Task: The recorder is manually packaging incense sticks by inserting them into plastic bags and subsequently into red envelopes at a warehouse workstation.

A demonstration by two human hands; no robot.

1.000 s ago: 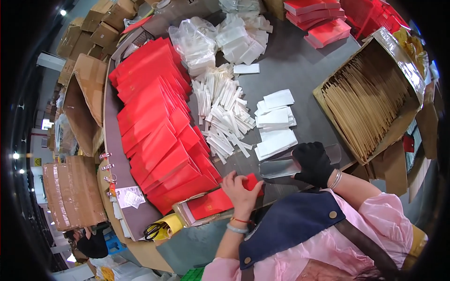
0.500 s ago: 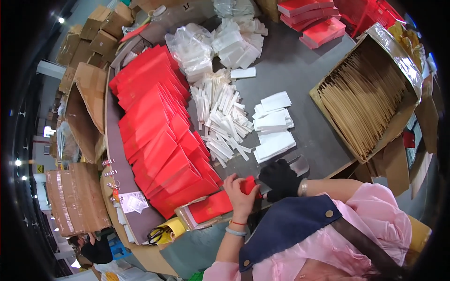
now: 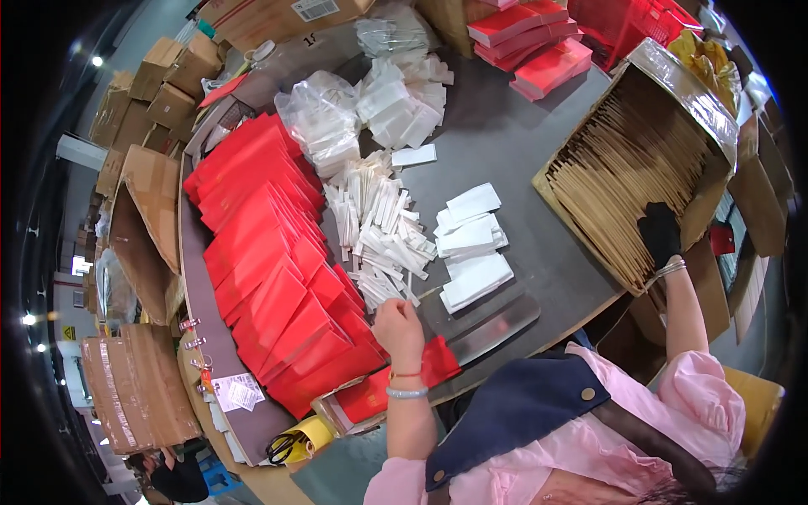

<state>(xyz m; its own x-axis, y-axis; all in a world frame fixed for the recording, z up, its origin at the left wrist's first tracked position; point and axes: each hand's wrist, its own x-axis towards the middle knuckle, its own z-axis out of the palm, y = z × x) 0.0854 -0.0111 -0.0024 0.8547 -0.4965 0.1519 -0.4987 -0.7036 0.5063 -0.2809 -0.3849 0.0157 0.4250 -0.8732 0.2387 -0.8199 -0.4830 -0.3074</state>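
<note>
Kraft-brown sheets in the carton, judged light, stiff and best pinched by the edges, were partly covered by the right hand, any grasp indiscernible there and in the curled left hand.

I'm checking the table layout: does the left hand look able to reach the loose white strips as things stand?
Probably yes: the left hand is right beside the white strips, with nothing visible between, and the right hand is off at the open box.
</note>
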